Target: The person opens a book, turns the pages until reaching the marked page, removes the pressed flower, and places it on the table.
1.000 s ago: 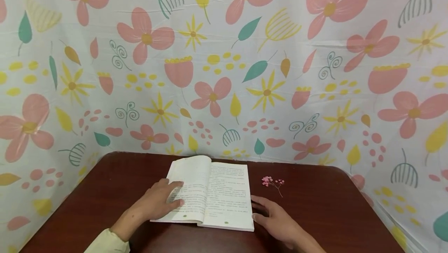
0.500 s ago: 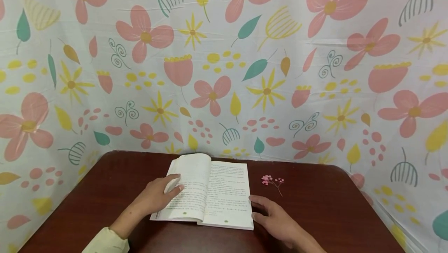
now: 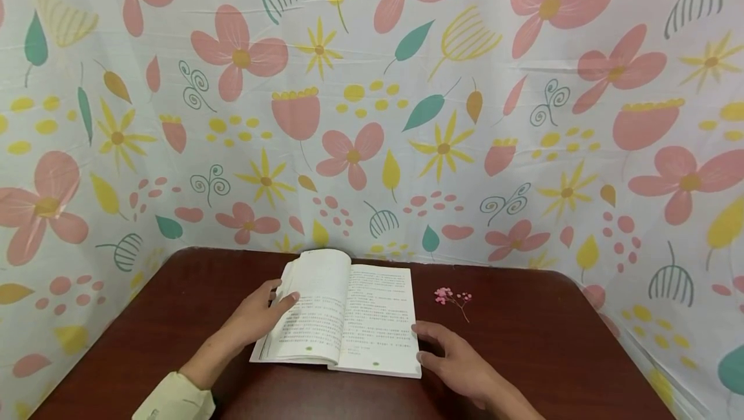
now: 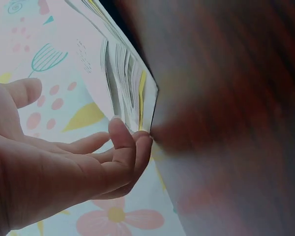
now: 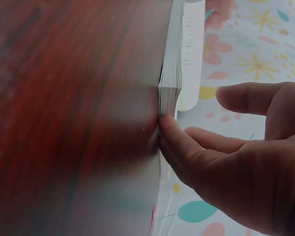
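Note:
A thick paperback book [image 3: 378, 316] lies spread on the table, its left pages arching up toward the spine. My left hand [image 3: 254, 316] is at the left edge, thumb above the printed page. Seen from the left wrist, its bent fingertips [image 4: 122, 130] meet the fanned page edges [image 4: 120, 73], and the thumb stands apart. At the right edge is my right hand [image 3: 459, 363]. In the right wrist view a fingertip [image 5: 169, 125] touches the side of the page block [image 5: 169, 98], with the thumb [image 5: 241, 98] raised away from it.
A small sprig of pink flowers [image 3: 450, 297] lies right of the book. The dark red-brown table [image 3: 540, 342] has rounded far corners. Behind and around it hangs a white cloth [image 3: 372, 52] printed with flowers and leaves.
My left hand has drawn back from over the left page to its outer edge, its fingers now at the page edges. The right hand stays at the right edge.

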`<control>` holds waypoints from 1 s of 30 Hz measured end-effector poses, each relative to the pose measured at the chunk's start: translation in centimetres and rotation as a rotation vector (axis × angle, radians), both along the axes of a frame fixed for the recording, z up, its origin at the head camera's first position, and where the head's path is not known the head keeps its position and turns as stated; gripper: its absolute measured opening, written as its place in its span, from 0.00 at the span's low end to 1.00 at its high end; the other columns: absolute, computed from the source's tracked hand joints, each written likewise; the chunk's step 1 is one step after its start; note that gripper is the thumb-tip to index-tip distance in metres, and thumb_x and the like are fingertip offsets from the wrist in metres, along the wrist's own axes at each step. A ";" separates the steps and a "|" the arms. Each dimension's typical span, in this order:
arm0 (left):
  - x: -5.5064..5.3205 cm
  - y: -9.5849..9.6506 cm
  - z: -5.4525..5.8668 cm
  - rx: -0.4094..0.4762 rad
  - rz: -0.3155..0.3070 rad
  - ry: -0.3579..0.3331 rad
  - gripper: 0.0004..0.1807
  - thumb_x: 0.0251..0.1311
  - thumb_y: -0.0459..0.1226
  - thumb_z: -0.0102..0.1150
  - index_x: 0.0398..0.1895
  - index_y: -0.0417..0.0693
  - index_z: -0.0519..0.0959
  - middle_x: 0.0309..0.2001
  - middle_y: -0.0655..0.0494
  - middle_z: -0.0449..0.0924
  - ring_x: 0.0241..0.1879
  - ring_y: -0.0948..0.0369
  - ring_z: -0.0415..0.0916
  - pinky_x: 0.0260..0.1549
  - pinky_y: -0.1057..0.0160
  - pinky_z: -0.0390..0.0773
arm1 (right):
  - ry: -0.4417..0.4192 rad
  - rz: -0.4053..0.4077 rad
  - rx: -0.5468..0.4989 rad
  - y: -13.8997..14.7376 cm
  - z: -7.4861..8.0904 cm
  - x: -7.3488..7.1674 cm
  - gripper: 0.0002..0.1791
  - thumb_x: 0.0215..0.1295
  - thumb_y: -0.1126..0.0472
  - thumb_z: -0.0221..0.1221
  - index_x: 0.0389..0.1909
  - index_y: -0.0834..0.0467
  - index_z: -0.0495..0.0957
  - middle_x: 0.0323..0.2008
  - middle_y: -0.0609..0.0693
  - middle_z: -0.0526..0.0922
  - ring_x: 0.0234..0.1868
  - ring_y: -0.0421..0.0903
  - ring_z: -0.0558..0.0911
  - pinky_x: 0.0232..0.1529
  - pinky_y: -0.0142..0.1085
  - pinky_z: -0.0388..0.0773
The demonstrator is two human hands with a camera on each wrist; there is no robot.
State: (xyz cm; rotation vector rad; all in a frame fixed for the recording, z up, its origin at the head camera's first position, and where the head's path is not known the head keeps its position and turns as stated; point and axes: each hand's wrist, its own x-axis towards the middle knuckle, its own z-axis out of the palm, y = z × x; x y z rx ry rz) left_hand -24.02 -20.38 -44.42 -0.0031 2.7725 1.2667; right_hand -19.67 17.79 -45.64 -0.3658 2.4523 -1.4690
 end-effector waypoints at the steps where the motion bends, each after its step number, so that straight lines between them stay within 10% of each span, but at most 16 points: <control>1: 0.0 0.0 0.0 0.005 0.000 -0.001 0.51 0.65 0.67 0.51 0.76 0.38 0.56 0.69 0.32 0.64 0.67 0.38 0.64 0.57 0.39 0.69 | 0.005 -0.006 0.004 0.0 0.0 0.0 0.27 0.68 0.65 0.60 0.67 0.63 0.70 0.65 0.60 0.73 0.66 0.59 0.69 0.63 0.60 0.63; 12: 0.7 1.1 -0.7 -0.266 -0.129 0.135 0.53 0.54 0.66 0.64 0.77 0.50 0.59 0.65 0.36 0.68 0.59 0.38 0.63 0.53 0.39 0.69 | 0.033 -0.012 0.024 -0.3 0.1 0.2 0.25 0.66 0.66 0.62 0.64 0.63 0.73 0.66 0.60 0.71 0.69 0.60 0.66 0.65 0.62 0.60; 18: 1.2 1.2 -0.6 -0.281 -0.150 0.101 0.54 0.49 0.67 0.67 0.77 0.58 0.60 0.65 0.37 0.66 0.61 0.37 0.62 0.53 0.37 0.70 | 0.039 -0.007 0.042 -0.4 0.1 0.3 0.25 0.66 0.65 0.63 0.63 0.62 0.74 0.67 0.59 0.70 0.69 0.60 0.66 0.65 0.61 0.61; 25: 2.1 1.0 0.0 -0.322 -0.320 -0.008 0.68 0.31 0.66 0.78 0.79 0.73 0.50 0.71 0.28 0.50 0.70 0.34 0.51 0.53 0.26 0.62 | 0.045 -0.011 0.036 -0.5 0.3 0.4 0.24 0.66 0.65 0.63 0.62 0.62 0.75 0.68 0.60 0.68 0.69 0.60 0.65 0.65 0.60 0.61; 30: 2.2 1.3 -0.3 -0.371 -0.333 0.033 0.71 0.28 0.60 0.84 0.79 0.74 0.49 0.70 0.30 0.52 0.68 0.35 0.52 0.49 0.29 0.63 | 0.042 -0.015 0.035 -0.4 0.2 0.4 0.23 0.65 0.66 0.63 0.61 0.62 0.75 0.68 0.61 0.68 0.68 0.60 0.66 0.64 0.60 0.61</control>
